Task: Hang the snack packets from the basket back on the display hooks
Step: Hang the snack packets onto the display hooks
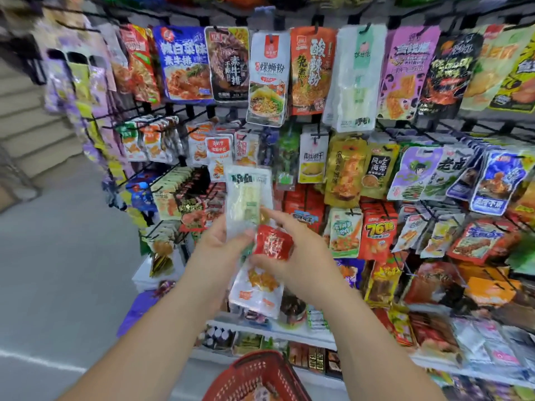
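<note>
Your left hand [217, 241] pinches a white packet [249, 195] upright. Your right hand [298, 256] grips a red packet [273, 242], above the basket [246, 369].

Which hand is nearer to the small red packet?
Right. The right hand holds the red packet; the left hand sits just left of it, holding the white packet.

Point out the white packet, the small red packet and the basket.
white packet [249, 195]: head view, its pale middle.
small red packet [272, 241]: head view, centre of its front.
basket [254, 356]: head view, its upper rim.
</note>
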`<control>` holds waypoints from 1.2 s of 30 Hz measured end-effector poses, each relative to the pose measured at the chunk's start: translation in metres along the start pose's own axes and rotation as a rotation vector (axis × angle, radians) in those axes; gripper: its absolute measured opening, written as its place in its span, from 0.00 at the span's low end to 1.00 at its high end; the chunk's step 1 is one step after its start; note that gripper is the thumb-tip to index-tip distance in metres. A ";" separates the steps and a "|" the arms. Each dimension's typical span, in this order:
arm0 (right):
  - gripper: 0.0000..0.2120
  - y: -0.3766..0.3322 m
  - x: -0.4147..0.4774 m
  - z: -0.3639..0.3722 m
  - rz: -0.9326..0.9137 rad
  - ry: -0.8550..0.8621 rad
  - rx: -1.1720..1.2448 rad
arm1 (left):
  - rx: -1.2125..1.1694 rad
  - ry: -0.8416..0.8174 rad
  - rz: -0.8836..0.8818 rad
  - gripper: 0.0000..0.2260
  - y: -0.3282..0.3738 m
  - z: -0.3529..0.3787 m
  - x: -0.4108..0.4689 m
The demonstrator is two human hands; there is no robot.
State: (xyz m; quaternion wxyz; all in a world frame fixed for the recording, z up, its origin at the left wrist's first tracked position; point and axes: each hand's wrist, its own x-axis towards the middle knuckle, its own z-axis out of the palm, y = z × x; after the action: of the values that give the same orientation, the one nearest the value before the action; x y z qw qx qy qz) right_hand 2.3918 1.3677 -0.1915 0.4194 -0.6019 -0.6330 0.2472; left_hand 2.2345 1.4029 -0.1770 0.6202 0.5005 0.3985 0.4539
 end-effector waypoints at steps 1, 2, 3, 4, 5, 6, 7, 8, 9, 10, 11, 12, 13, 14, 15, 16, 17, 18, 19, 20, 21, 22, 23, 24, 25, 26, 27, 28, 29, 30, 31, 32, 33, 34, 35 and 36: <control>0.34 -0.002 -0.002 0.006 0.039 0.031 0.006 | 0.006 0.015 -0.002 0.15 0.000 -0.009 -0.003; 0.30 -0.005 -0.003 0.011 0.087 0.065 0.000 | 0.011 0.023 -0.003 0.14 0.001 -0.018 -0.006; 0.27 -0.006 -0.003 0.017 0.142 0.097 -0.018 | 0.018 0.027 -0.009 0.14 0.000 -0.028 -0.007; 0.25 -0.008 -0.002 0.023 0.195 0.134 -0.036 | 0.026 0.025 -0.018 0.14 -0.001 -0.039 -0.008; 0.25 -0.009 -0.001 0.031 0.240 0.181 -0.041 | 0.033 0.019 -0.026 0.15 -0.003 -0.050 -0.006; 0.25 -0.011 0.002 0.040 0.276 0.246 -0.027 | 0.039 0.003 -0.032 0.17 -0.005 -0.062 -0.003; 0.26 -0.011 0.005 0.050 0.298 0.323 -0.007 | 0.047 -0.010 -0.037 0.19 -0.008 -0.075 0.000; 0.26 -0.014 0.009 0.063 0.310 0.404 0.000 | 0.056 -0.017 -0.043 0.21 -0.010 -0.089 0.003; 0.25 -0.018 0.013 0.078 0.314 0.477 0.005 | 0.065 -0.020 -0.047 0.23 -0.012 -0.102 0.006; 0.24 -0.023 0.017 0.094 0.315 0.539 0.027 | 0.074 -0.014 -0.054 0.23 -0.014 -0.118 0.011; 0.23 -0.030 0.022 0.111 0.315 0.583 0.070 | 0.077 -0.007 -0.061 0.24 -0.014 -0.134 0.017; 0.23 -0.037 0.027 0.129 0.324 0.601 0.114 | 0.073 0.000 -0.067 0.24 -0.013 -0.151 0.023; 0.22 -0.045 0.033 0.147 0.338 0.598 0.154 | 0.067 0.010 -0.072 0.25 -0.012 -0.168 0.029; 0.20 -0.053 0.038 0.165 0.350 0.584 0.189 | 0.053 0.015 -0.073 0.25 -0.010 -0.186 0.036; 0.18 -0.058 0.044 0.183 0.357 0.569 0.218 | 0.035 0.015 -0.071 0.26 -0.007 -0.203 0.042; 0.16 -0.066 0.050 0.199 0.361 0.552 0.233 | 0.020 0.011 -0.068 0.26 -0.004 -0.220 0.048; 0.14 -0.072 0.055 0.215 0.360 0.531 0.239 | 0.006 0.007 -0.066 0.25 0.000 -0.236 0.052; 0.12 -0.078 0.060 0.228 0.358 0.513 0.242 | -0.005 0.009 -0.068 0.25 0.003 -0.251 0.057; 0.09 -0.083 0.065 0.239 0.359 0.498 0.245 | -0.016 0.015 -0.073 0.26 0.005 -0.265 0.062; 0.07 -0.089 0.068 0.248 0.364 0.481 0.255 | -0.025 0.022 -0.080 0.26 0.007 -0.279 0.065; 0.04 -0.093 0.071 0.254 0.368 0.456 0.283 | -0.030 0.030 -0.083 0.26 0.009 -0.291 0.068; 0.02 -0.098 0.074 0.260 0.375 0.424 0.329 | -0.029 0.041 -0.086 0.26 0.011 -0.302 0.071; 0.01 -0.102 0.076 0.265 0.387 0.395 0.395 | -0.027 0.048 -0.090 0.27 0.012 -0.313 0.073; 0.02 -0.106 0.078 0.270 0.402 0.382 0.477 | -0.021 0.050 -0.090 0.27 0.013 -0.322 0.075; 0.02 -0.110 0.081 0.276 0.411 0.386 0.552 | -0.013 0.048 -0.088 0.27 0.013 -0.331 0.078; 0.02 -0.114 0.085 0.281 0.419 0.407 0.610 | -0.001 0.039 -0.091 0.26 0.014 -0.338 0.080; 0.03 -0.117 0.090 0.287 0.434 0.433 0.654 | 0.013 0.026 -0.093 0.26 0.016 -0.342 0.082; 0.04 -0.120 0.096 0.291 0.454 0.459 0.703 | 0.028 0.012 -0.095 0.25 0.017 -0.346 0.085; 0.05 -0.122 0.103 0.295 0.470 0.478 0.743 | 0.038 -0.007 -0.093 0.24 0.019 -0.348 0.088; 0.06 -0.123 0.110 0.298 0.477 0.490 0.774 | 0.041 -0.018 -0.090 0.23 0.022 -0.349 0.091; 0.06 -0.122 0.117 0.300 0.480 0.500 0.797 | 0.043 -0.022 -0.090 0.21 0.025 -0.351 0.095; 0.07 -0.121 0.124 0.301 0.480 0.511 0.825 | 0.048 -0.022 -0.092 0.20 0.027 -0.352 0.100; 0.08 -0.118 0.131 0.302 0.476 0.524 0.857 | 0.048 -0.022 -0.093 0.19 0.028 -0.353 0.106; 0.09 -0.116 0.138 0.302 0.472 0.530 0.895 | 0.048 -0.022 -0.093 0.19 0.029 -0.355 0.112; 0.09 -0.112 0.144 0.302 0.474 0.537 0.936 | 0.044 -0.017 -0.093 0.18 0.030 -0.356 0.118; 0.09 -0.109 0.151 0.302 0.487 0.544 0.977 | 0.037 -0.004 -0.094 0.18 0.032 -0.358 0.124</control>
State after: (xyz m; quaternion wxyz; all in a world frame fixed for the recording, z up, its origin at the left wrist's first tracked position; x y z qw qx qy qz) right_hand 2.0924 1.5554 -0.2257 0.7251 -0.5089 -0.1608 0.4352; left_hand 1.9238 1.6181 -0.2157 0.6323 0.4936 0.4286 0.4158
